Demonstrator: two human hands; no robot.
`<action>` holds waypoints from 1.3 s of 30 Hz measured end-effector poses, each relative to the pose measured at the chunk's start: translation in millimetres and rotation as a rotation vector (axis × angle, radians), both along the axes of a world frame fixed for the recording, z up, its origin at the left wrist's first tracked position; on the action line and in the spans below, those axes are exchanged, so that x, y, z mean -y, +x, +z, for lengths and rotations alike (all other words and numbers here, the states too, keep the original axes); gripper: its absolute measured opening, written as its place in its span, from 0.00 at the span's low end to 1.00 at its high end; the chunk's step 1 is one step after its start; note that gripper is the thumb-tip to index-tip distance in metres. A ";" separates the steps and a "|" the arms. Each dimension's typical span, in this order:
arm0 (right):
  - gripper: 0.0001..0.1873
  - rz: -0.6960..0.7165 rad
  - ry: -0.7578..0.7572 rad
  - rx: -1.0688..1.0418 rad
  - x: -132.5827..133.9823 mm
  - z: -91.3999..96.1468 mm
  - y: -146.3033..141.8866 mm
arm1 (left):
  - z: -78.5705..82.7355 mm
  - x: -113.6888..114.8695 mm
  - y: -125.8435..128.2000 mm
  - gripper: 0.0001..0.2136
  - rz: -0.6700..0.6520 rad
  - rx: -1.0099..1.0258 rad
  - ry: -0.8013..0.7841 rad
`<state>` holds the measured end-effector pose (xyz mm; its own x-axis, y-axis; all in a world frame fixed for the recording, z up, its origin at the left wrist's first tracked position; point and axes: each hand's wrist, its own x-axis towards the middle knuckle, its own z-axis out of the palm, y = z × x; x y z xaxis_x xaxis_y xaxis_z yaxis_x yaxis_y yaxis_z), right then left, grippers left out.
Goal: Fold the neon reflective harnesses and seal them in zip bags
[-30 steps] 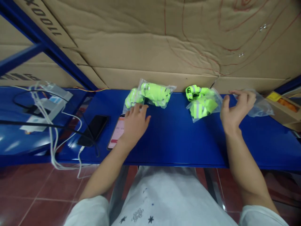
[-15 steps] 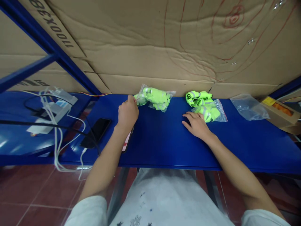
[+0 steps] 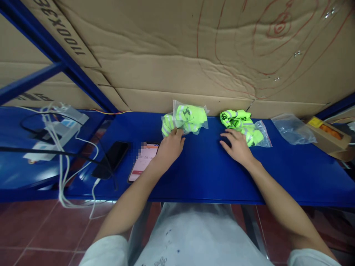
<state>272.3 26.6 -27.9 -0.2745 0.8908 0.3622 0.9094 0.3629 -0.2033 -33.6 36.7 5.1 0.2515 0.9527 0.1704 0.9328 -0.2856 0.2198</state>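
Note:
Two clear plastic bags of neon-green reflective straps lie at the back of the blue shelf [image 3: 199, 170]. My left hand [image 3: 169, 147] has its fingers closed on the near edge of the left bag [image 3: 185, 119]. To its right, my right hand [image 3: 237, 146] rests palm down with fingers spread, its fingertips touching the right bag [image 3: 244, 125], from which a loose green strap sticks out. A lit phone [image 3: 143, 161] lies just left of my left wrist.
An empty clear bag [image 3: 293, 129] and a cardboard box [image 3: 330, 137] sit at the right end. A dark phone [image 3: 111, 159], white and black cables [image 3: 65, 155] and a power strip [image 3: 57, 131] crowd the left. Cardboard sheets [image 3: 194, 55] line the back wall.
My left hand moved right from the left bag's corner to its front edge, and the bag shifted and bunched up. My right hand came from the empty bag to beside the right bag.

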 end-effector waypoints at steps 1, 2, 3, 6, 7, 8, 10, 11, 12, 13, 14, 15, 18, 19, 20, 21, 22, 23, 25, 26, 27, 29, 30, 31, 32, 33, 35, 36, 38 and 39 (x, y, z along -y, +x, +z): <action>0.23 -0.046 0.053 0.007 -0.5 3.4 5.3 | -0.1 2.9 -1.0 0.13 0.000 -0.021 -0.002; 0.26 -0.117 0.097 0.029 -1.0 6.2 11.8 | 0.1 5.7 -1.6 0.14 0.003 -0.045 -0.004; 0.31 -0.207 0.124 0.059 -1.6 8.0 19.2 | 0.6 8.4 -1.6 0.15 0.006 -0.069 -0.003; 0.41 -0.410 0.078 0.110 -3.5 7.5 41.1 | 2.6 15.1 1.6 0.18 0.019 -0.125 -0.008; 0.40 -0.431 0.053 0.095 -4.0 6.5 45.8 | 3.0 16.7 3.4 0.18 0.027 -0.136 -0.015; 0.36 -0.432 0.037 0.070 -4.1 5.9 48.3 | 2.9 17.8 5.4 0.19 0.034 -0.142 -0.027; 0.30 -0.406 0.070 0.002 -2.9 7.1 45.1 | 1.0 18.3 9.1 0.20 0.037 -0.137 -0.059; 0.28 -0.384 0.120 -0.034 -1.5 9.2 39.6 | -0.9 17.4 10.5 0.20 0.033 -0.129 -0.076; 0.27 -0.344 0.179 -0.062 0.2 12.0 31.9 | -3.3 15.6 11.2 0.20 0.029 -0.121 -0.092; 0.27 -0.280 0.236 -0.074 1.5 15.0 22.6 | -6.0 13.1 11.1 0.20 0.028 -0.113 -0.101; 0.27 -0.190 0.288 -0.065 2.1 17.8 12.3 | -8.8 9.8 10.2 0.20 0.030 -0.105 -0.101; 0.26 -0.075 0.324 -0.032 1.3 19.8 1.7 | -11.3 6.2 8.5 0.20 0.037 -0.096 -0.094; 0.23 0.342 0.322 0.183 -12.9 18.9 -27.8 | -15.7 -4.1 0.8 0.21 0.086 -0.074 -0.053; 0.23 0.452 0.310 0.246 -21.3 16.8 -36.2 | -15.9 -6.2 -1.7 0.21 0.102 -0.073 -0.042; 0.23 0.523 0.312 0.279 -30.7 14.5 -44.0 | -15.6 -7.2 -3.8 0.20 0.115 -0.077 -0.034; 0.23 0.572 0.320 0.301 -40.3 12.5 -51.4 | -15.0 -7.2 -5.3 0.20 0.122 -0.082 -0.030; 0.23 0.605 0.332 0.315 -49.3 11.3 -58.5 | -14.2 -6.4 -6.0 0.20 0.123 -0.089 -0.030; 0.23 0.634 0.345 0.327 -56.9 11.2 -65.7 | -13.5 -5.1 -6.2 0.20 0.122 -0.096 -0.035; 0.22 0.689 0.366 0.354 -66.0 13.7 -79.4 | -12.1 -1.9 -5.5 0.20 0.117 -0.109 -0.051; 0.21 0.716 0.372 0.366 -67.3 15.9 -85.6 | -11.3 -0.6 -5.1 0.19 0.114 -0.115 -0.055; 0.21 0.744 0.375 0.381 -66.9 18.2 -90.8 | -10.2 0.4 -5.0 0.19 0.112 -0.117 -0.053; 0.19 0.806 0.377 0.449 -62.6 22.0 -97.5 | -6.2 1.5 -6.0 0.17 0.111 -0.113 -0.032; 0.19 0.832 0.375 0.490 -59.8 23.0 -98.5 | -3.3 1.8 -7.0 0.16 0.110 -0.109 -0.025; 0.19 0.849 0.378 0.530 -57.1 23.4 -97.9 | 0.2 2.1 -8.4 0.15 0.112 -0.105 -0.020; 0.19 0.853 0.390 0.568 -54.5 23.0 -95.8 | 3.9 2.6 -9.8 0.14 0.117 -0.096 -0.010; 0.19 0.847 0.413 0.599 -51.9 22.0 -92.6 | 7.7 3.3 -11.0 0.14 0.118 -0.082 0.008; 0.18 0.815 0.480 0.631 -45.3 18.2 -83.8 | 13.4 5.6 -12.4 0.14 0.083 -0.039 0.073; 0.17 0.803 0.516 0.632 -40.7 15.9 -78.5 | 14.7 7.2 -12.3 0.14 0.033 -0.014 0.113; 0.14 0.781 0.551 0.592 -29.0 11.7 -66.5 | 13.1 11.1 -9.8 0.14 -0.123 0.029 0.171; 0.14 0.761 0.547 0.552 -22.6 10.5 -59.4 | 10.3 13.1 -7.5 0.14 -0.210 0.042 0.185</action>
<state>212.8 49.3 -17.4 -0.9327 0.1744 0.3157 0.3248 0.7869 0.5247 -41.1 23.5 15.4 0.4297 0.8319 0.3512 0.8400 -0.5110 0.1827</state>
